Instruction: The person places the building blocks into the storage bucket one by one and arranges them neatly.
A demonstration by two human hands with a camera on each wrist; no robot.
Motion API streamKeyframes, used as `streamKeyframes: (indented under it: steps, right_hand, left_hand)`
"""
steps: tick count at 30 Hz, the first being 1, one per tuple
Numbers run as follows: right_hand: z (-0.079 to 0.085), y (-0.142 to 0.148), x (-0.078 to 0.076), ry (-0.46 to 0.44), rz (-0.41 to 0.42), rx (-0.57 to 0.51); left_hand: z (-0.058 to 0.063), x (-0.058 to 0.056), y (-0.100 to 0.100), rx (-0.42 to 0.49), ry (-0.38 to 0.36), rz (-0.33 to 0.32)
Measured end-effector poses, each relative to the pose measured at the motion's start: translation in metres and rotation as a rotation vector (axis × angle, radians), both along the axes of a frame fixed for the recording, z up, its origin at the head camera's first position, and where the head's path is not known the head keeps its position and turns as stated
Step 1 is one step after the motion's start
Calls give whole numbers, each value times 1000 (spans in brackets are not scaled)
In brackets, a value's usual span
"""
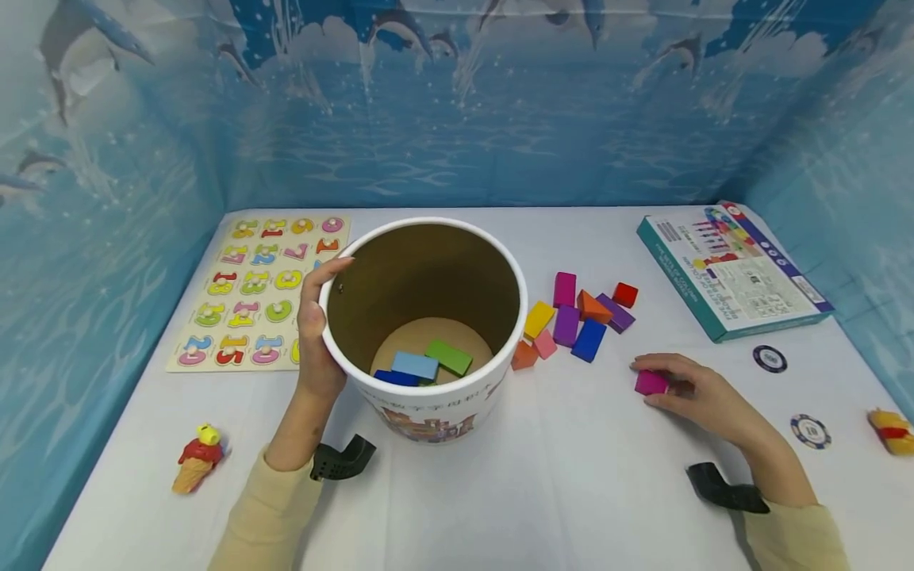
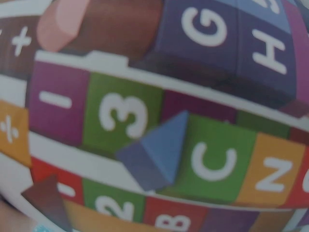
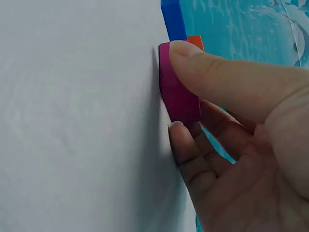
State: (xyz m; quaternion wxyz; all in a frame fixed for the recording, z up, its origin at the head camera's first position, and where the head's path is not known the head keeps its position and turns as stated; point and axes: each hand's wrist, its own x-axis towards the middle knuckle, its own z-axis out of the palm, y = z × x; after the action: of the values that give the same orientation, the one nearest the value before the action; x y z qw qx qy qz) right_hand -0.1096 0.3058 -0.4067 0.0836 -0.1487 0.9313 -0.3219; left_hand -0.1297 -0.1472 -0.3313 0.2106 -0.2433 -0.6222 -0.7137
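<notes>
My left hand [image 1: 318, 337] grips the left rim of a large white bucket [image 1: 457, 408], with its fingertips hooked over the edge. The bucket leans so its mouth faces me. Inside lie a light blue block [image 1: 415, 365], a dark blue block [image 1: 396, 378] and green blocks [image 1: 449, 358]. Printed letters and numbers on the bucket's wall [image 2: 159, 125] fill the left wrist view. To the right, my right hand [image 1: 703, 396] pinches a magenta block [image 3: 179, 87] between thumb and fingers, low over the white tabletop.
Several coloured blocks [image 1: 567, 325] lie loose right of the bucket. A number puzzle board [image 1: 236, 317] is behind it on the left. Farther right are a boxed set [image 1: 735, 270], two round chips [image 1: 769, 358] and a yellow-red toy [image 1: 892, 432]. An ice-cream toy [image 1: 197, 460] lies front left.
</notes>
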Motion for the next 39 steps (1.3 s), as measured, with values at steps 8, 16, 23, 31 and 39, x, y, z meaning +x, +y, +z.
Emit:
streamKeyframes:
  steps: [8, 16, 23, 31, 39]
  right_hand:
    - [3, -6, -1, -63, 0, -119]
    - [71, -47, -17, -94, 257, -544]
    - [158, -127, -41, -90, 523, -829]
    - [191, -228, -62, -336, 583, -756]
    - [183, -267, -75, -406, 707, -400]
  left_hand:
    - [-13, -9, -7, -21, -24, -4]
    - [-5, -1, -1, -15, -27, 18]
    - [-1, 1, 0, -23, -32, 18]
    - [3, 3, 3, -19, -36, 9]
    - [6, 4, 1, -30, -41, 22]
